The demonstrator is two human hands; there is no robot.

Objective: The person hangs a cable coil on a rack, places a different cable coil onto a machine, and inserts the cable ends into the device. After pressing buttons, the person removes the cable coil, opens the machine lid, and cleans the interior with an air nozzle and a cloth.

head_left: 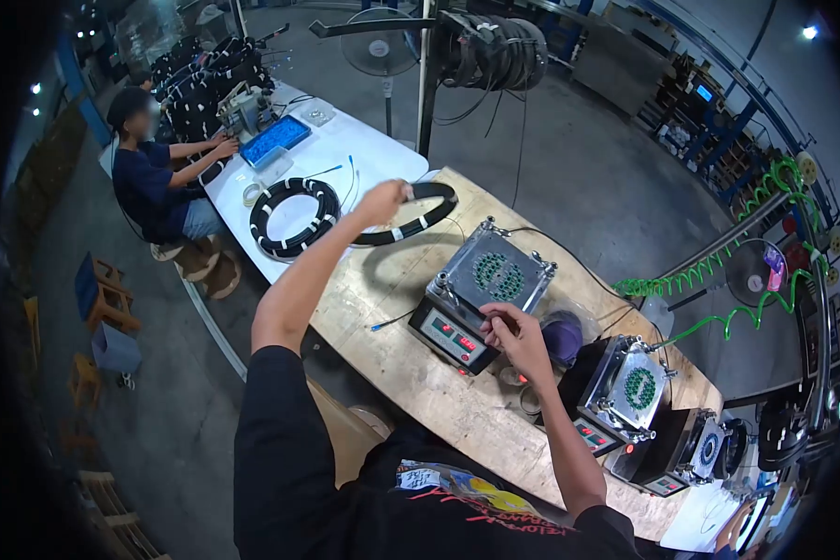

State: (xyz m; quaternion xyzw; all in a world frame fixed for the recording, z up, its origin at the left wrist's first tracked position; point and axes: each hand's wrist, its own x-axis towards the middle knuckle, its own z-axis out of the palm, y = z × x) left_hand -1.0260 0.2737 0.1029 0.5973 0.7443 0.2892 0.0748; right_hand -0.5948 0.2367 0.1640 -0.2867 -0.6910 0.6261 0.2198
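My left hand [384, 201] is stretched out over the far end of the wooden table, its fingers closed on a coil of black cable [408, 229] bound with white tape. The coil appears lifted a little, with a shadow on the wood below it. My right hand [518, 338] is in a pinch at the front right edge of a metal box machine [453, 322]; whatever is between the fingertips is too small to make out. This machine has a top plate with a ring of green-rimmed holes [499, 277] and red digits on its front. A blue-tipped cable end [377, 328] lies to its left.
Two similar machines [639, 387] [707, 453] stand to the right. A purple round object [563, 338] sits behind my right hand. Another taped coil [325, 198] and a blue tray [275, 140] are on the white table, where a co-worker [149, 177] sits. Green coiled hoses [691, 271] hang at right.
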